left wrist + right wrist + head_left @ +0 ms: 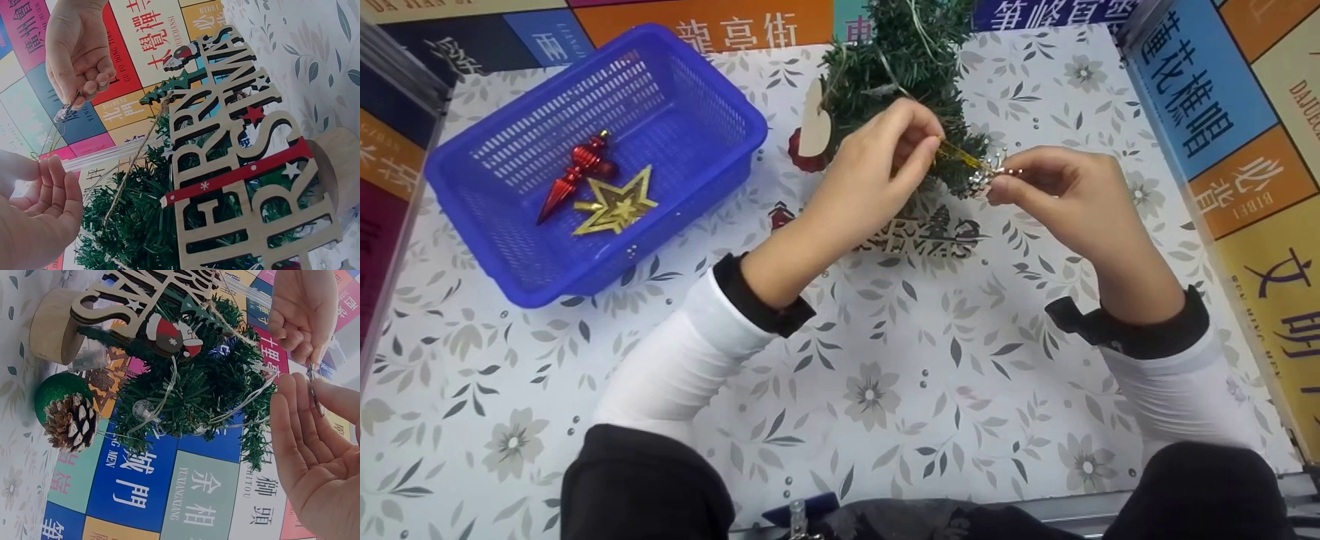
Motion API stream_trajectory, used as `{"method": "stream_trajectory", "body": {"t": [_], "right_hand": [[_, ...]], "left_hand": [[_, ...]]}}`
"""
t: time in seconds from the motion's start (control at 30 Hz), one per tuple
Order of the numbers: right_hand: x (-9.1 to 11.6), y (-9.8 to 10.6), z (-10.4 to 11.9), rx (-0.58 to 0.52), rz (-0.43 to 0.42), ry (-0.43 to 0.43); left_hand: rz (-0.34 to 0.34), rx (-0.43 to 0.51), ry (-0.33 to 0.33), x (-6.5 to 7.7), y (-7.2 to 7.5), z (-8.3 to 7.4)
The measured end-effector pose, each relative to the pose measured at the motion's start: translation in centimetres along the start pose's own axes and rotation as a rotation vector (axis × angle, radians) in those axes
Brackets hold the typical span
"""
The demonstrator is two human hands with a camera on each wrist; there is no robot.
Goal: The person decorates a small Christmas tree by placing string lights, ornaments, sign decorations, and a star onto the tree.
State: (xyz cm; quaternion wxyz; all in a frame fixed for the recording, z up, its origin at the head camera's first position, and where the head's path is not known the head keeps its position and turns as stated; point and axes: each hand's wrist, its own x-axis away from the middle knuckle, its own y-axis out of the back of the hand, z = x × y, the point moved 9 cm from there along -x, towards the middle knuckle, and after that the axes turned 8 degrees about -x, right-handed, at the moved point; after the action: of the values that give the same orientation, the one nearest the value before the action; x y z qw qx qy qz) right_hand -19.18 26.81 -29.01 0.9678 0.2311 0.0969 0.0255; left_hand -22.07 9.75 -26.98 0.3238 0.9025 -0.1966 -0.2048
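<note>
Above the near side of a small artificial Christmas tree (889, 90), my left hand (877, 165) pinches a thin gold cord (960, 154) between thumb and forefinger. The cord stretches to a silver snowflake-like ornament (984, 177). Fingertips of my right hand (1072, 199) pinch that ornament, which is seen edge-on in the right wrist view. Both hands stay a short gap apart. Below them, a wooden "Merry Christmas" sign (242, 152) hangs on twine against the tree; my left hand partly hides it in the head view.
To the left stands a blue plastic basket (750, 124) holding red ornaments (577, 169) and a gold star (619, 202). Beside the tree's wooden base (50, 326) are a green ball (59, 391) and a pine cone (70, 422). Printed panels (1200, 97) wall the patterned tabletop (825, 420).
</note>
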Motion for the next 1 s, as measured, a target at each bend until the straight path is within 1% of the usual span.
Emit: {"method": "stream_trajectory", "body": {"t": [0.13,0.23,0.3,0.47,0.6,0.77,1.0], "right_hand": [[-0.1,0.5,-0.5,0.007,-0.006,-0.024],[-0.1,0.9,-0.9,-0.004,-0.008,-0.046],[0.0,1.1,-1.2,-0.013,-0.008,-0.059],[0.1,1.5,-1.5,-0.055,-0.005,-0.068],[0.2,1.8,-1.4,-0.074,-0.011,-0.065],[0.2,2.1,-1.4,-0.065,-0.020,-0.068],[0.3,2.5,-1.6,-0.050,-0.031,-0.091]], "left_hand": [[0.037,-0.079,0.009,0.0,-0.1,0.0],[0.043,-0.112,0.008,0.0,0.0,0.0],[0.047,-0.143,-0.008,-0.1,0.0,-0.2],[0.080,-0.222,-0.078,0.0,-0.5,-0.7],[0.108,-0.224,-0.099,0.1,-0.8,-0.8],[0.129,-0.231,-0.128,0.2,-1.2,-1.0],[0.166,-0.291,-0.163,0.2,-2.0,-1.3]]}}
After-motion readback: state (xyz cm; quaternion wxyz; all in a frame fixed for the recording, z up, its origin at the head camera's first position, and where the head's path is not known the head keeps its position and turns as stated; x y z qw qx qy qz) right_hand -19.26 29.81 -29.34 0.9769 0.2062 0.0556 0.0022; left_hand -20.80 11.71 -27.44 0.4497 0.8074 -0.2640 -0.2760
